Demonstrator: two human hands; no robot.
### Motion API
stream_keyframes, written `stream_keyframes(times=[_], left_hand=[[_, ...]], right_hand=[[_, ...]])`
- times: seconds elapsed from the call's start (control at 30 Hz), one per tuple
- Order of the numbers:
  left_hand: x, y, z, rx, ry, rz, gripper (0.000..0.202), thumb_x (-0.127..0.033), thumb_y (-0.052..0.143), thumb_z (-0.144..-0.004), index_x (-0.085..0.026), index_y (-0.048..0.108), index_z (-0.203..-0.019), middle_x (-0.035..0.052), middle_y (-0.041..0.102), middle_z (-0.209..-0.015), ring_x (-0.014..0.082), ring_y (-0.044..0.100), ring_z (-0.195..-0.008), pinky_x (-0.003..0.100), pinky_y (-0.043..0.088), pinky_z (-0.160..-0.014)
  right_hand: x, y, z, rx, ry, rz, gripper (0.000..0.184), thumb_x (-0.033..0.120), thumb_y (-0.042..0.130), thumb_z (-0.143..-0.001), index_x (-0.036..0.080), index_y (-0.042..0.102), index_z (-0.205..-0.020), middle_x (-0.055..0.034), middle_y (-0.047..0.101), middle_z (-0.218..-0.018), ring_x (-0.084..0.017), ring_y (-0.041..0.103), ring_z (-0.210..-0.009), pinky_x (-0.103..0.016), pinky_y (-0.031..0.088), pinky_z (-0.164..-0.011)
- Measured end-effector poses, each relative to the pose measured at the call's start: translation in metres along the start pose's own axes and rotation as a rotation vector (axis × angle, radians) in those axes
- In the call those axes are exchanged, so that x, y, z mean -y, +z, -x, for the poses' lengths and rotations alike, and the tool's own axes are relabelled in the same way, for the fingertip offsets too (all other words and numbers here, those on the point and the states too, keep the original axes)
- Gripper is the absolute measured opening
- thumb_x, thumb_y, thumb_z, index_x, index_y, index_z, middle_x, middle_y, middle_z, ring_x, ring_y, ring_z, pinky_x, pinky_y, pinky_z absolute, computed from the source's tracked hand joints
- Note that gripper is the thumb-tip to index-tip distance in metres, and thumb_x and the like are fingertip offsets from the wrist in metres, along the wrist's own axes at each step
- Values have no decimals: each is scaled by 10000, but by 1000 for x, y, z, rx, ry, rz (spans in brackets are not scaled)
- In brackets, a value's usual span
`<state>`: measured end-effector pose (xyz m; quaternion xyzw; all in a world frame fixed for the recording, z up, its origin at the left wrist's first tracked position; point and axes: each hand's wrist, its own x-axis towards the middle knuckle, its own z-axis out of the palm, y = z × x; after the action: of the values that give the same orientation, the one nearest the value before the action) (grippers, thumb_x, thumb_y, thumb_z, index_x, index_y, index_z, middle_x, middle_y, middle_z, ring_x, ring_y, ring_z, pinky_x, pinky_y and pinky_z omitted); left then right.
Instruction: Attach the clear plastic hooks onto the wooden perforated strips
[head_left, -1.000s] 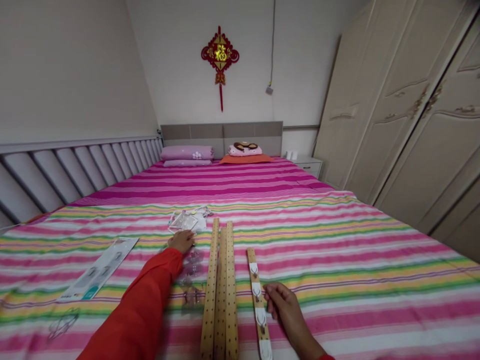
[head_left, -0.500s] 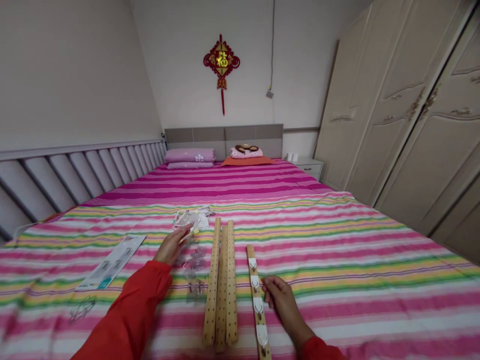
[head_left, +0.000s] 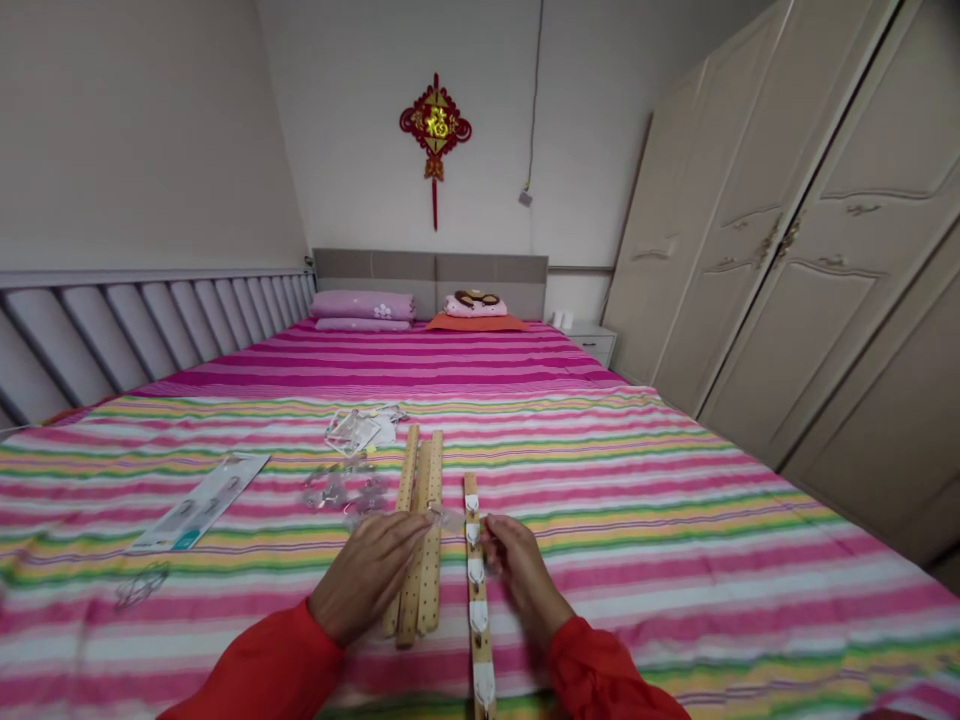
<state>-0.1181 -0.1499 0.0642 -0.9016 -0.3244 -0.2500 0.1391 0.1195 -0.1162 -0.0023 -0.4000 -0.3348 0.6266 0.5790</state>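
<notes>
Striped cloth (head_left: pixel 675 560) is spread over the bed (head_left: pixel 420 365). Between the hands the strip (head_left: pixel 478 593) is laid, perhaps for easy reach — by the left hand (head_left: pixel 371 570), above the bars (head_left: pixel 430 575), a clear piece (head_left: pixel 452 520) seems pinched; the right hand (head_left: pixel 523 572) is curled — its grip cannot be told.

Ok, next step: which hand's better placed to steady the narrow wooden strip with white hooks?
Right hand, probably: fingertips beside that strip. Left hand is farther off, fingers over pale dotted wooden bars.
</notes>
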Motion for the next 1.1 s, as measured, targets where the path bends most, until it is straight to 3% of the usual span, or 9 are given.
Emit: stream_keyframes(times=[0.13,0.2,0.33,0.43,0.67,0.83,1.0,1.1], left_hand=[[-10,8,-1,46,86,-8,515,-155,386,-889,-275,358,-1389,41,563,-1305,188,498,-1175,357,399,-963],[-14,12,-3,59,108,-13,506,-151,377,-889,-270,375,-1380,38,565,-1303,189,494,-1178,358,396,-961],[-20,19,-7,62,91,-37,477,-144,363,-896,-260,412,-1357,31,583,-1281,177,494,-1169,341,382,-963],[-26,24,-10,54,43,-54,463,-145,360,-891,-242,443,-1336,47,589,-1269,177,507,-1150,336,372,-969],[-53,50,-20,-24,-195,-116,472,-116,373,-835,-200,510,-1279,97,572,-1283,235,530,-1121,389,378,-914],[-72,67,-28,-81,-253,-95,464,-122,396,-825,-204,510,-1267,103,616,-1207,247,545,-1092,411,383,-902],[-77,56,-32,-77,-255,59,330,-204,443,-850,-243,589,-1145,89,625,-1178,236,565,-1056,401,437,-859],[-65,43,-39,-151,-390,272,221,-256,437,-874,-239,649,-936,77,648,-1071,207,587,-1002,359,474,-835]], right_hand=[[23,17,14,217,70,-41,318,432,737,-672,126,666,-713,32,549,-450,-45,412,-339,-164,229,-328],[30,19,18,253,91,-49,291,396,767,-647,127,674,-705,46,522,-415,-45,408,-333,-162,243,-331],[35,14,23,229,113,-24,252,302,822,-573,123,678,-675,42,545,-419,-45,441,-353,-146,273,-339],[33,9,24,196,130,-45,301,272,837,-546,118,697,-762,28,591,-475,-53,495,-393,-139,327,-364],[22,11,26,133,148,-115,304,330,836,-560,130,636,-670,4,634,-567,-79,564,-448,-155,397,-399],[14,15,19,51,48,-125,297,334,828,-557,133,622,-625,7,617,-522,-64,521,-416,-155,372,-392],[17,4,10,65,44,-47,270,335,793,-572,138,612,-605,0,627,-523,-73,513,-400,-174,364,-384],[24,-2,5,130,53,36,255,323,774,-581,143,594,-595,0,633,-522,-74,511,-388,-176,353,-378]])
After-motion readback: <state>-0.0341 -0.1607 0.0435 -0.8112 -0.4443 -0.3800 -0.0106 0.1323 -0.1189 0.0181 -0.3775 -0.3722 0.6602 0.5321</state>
